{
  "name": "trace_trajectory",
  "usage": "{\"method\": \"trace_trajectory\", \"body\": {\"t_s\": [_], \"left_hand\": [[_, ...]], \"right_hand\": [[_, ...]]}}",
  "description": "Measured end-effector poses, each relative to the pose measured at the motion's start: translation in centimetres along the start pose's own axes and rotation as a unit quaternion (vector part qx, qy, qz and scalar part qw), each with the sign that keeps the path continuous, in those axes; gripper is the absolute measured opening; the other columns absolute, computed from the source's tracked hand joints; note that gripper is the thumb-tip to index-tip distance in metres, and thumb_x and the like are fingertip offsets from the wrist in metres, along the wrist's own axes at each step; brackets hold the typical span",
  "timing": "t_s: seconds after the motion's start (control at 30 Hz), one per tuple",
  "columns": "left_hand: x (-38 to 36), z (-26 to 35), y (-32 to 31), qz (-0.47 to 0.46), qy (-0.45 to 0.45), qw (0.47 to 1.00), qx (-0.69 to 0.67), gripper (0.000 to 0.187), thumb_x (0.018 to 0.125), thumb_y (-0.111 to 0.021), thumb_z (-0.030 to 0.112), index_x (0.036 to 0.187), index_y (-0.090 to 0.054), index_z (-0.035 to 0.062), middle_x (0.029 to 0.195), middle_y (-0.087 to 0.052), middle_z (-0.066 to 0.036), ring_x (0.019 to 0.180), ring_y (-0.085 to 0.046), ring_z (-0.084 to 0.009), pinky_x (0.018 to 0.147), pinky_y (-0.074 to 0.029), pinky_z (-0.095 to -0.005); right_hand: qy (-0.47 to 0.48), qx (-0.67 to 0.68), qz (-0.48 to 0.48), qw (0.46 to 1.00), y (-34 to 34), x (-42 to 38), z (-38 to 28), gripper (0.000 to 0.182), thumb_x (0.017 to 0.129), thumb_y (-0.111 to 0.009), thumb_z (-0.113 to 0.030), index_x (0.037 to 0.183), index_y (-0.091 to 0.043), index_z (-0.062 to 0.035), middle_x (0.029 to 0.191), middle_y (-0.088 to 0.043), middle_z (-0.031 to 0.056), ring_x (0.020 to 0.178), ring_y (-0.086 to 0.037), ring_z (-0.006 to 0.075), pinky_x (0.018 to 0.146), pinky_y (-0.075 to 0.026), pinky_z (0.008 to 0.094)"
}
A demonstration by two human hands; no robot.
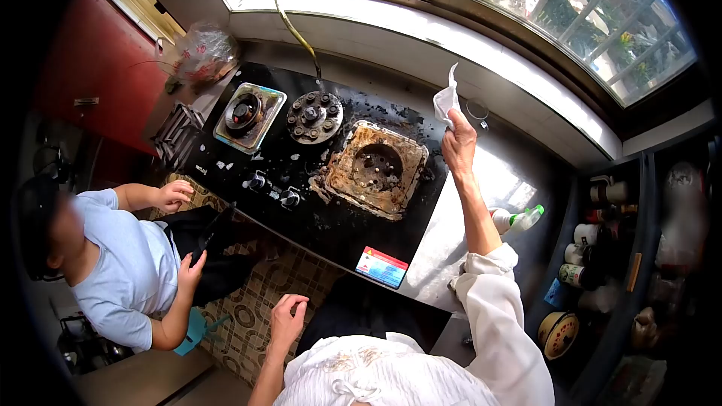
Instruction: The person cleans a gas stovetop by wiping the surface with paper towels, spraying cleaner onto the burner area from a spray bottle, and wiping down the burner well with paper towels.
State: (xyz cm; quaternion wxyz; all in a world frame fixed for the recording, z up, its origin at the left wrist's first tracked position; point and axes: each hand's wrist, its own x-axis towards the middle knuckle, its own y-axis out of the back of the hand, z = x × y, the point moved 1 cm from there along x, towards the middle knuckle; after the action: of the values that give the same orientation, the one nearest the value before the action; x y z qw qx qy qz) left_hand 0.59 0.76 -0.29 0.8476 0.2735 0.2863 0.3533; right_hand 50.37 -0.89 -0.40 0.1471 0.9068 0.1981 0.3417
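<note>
My right hand [459, 141] is closed on a crumpled white paper towel [447, 98], which sticks up from the fingers near the wall below the window. Lower down, in front of the counter, hangs my left hand [288, 320], its fingers curled in and nothing visible in them. Between the hands lies a black gas cooktop [293, 173] with dirt and flakes scattered over it. Its right burner has a heavily rusted, greasy square drip tray [380, 168]. A bare burner head [314, 116] is in the middle, and a shinier tray [250, 116] with a burner ring is on the left.
At the left a person [128, 263] holds a dark object [214, 229]. A white spray bottle [519, 219] with a green top lies right of my forearm. Shelves with jars [583, 256] line the right. Metal pot supports [179, 134] and a plastic bag [207, 51] are left.
</note>
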Motion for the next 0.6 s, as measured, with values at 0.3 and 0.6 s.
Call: {"method": "trace_trajectory", "body": {"t_s": [0.3,0.6], "left_hand": [[3.1,1.7,2.3,0.032,-0.053,0.998,-0.003,0.011,0.087,-0.060,0.003,0.094,-0.067,-0.0002,0.092,-0.067,-0.011,0.081,-0.064,-0.0226,0.074,-0.050,-0.0313],[7.0,1.5,0.9,0.006,-0.028,0.999,-0.028,0.011,0.085,-0.061,0.003,0.093,-0.068,0.0015,0.091,-0.067,-0.011,0.080,-0.065,-0.0246,0.072,-0.051,-0.0328]], "right_hand": [[0.061,-0.076,-0.046,0.994,-0.3,4.3,4.5,0.042,0.069,-0.041,0.011,0.105,-0.060,0.0006,0.105,-0.063,0.0200,0.099,-0.061,0.0401,0.089,-0.048,0.0379],[0.037,-0.186,-0.103,0.977,-2.5,9.3,6.4,0.034,0.072,-0.048,0.008,0.097,-0.065,-0.0061,0.091,-0.063,0.0140,0.089,-0.061,0.0378,0.077,-0.049,0.0446]]}}
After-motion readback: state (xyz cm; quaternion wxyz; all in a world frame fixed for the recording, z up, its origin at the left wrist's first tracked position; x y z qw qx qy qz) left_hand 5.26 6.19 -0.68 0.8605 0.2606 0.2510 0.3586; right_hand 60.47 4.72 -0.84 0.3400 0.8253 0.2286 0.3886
